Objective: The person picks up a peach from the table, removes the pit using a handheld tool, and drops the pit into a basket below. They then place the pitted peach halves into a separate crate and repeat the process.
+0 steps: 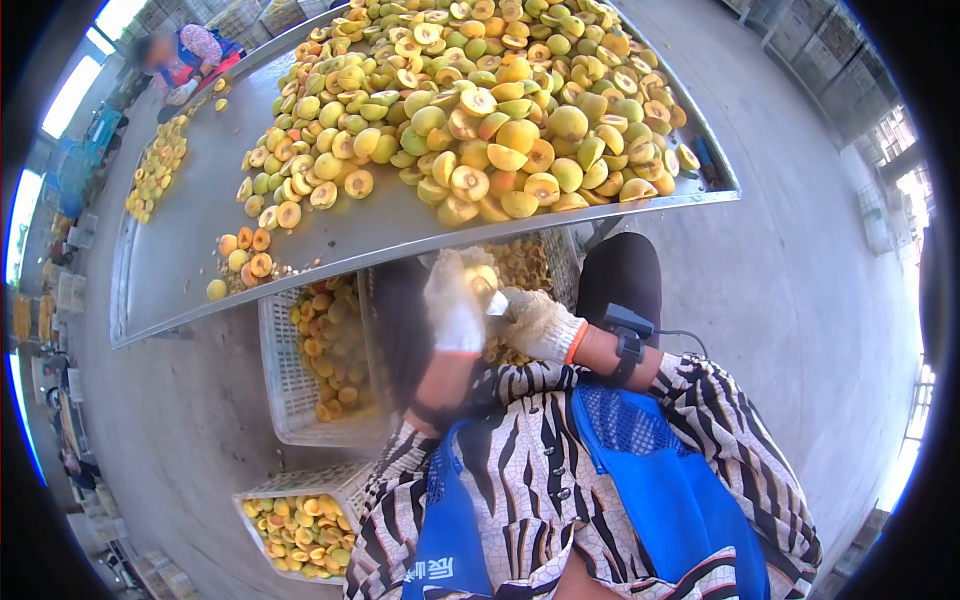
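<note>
tabletop (215,185): smooth metal | crate (279,368): plastic | gloves (541,328): rough cloth | fruit (568,122): smooth

We note fruit pile (500,110) yel. to grn, some orange; fruit pc. (482,280) at L glove (452,300), yel. Gloves off-wht, R glove (540,325) w/ orange cuff edge; small item (497,303) by it, wht. Tabletop (205,190) grey. We record shirt (530,440) blk/cream, zebra-type stripes; vest (655,490) bright blue, wht lettering (436,569); wrist strap (628,350) blk; trousers (625,275) dk. Lower crate (345,485) off-wht.

Fruit (470,184) on table (215,165), fruit in crates (279,372)
</note>
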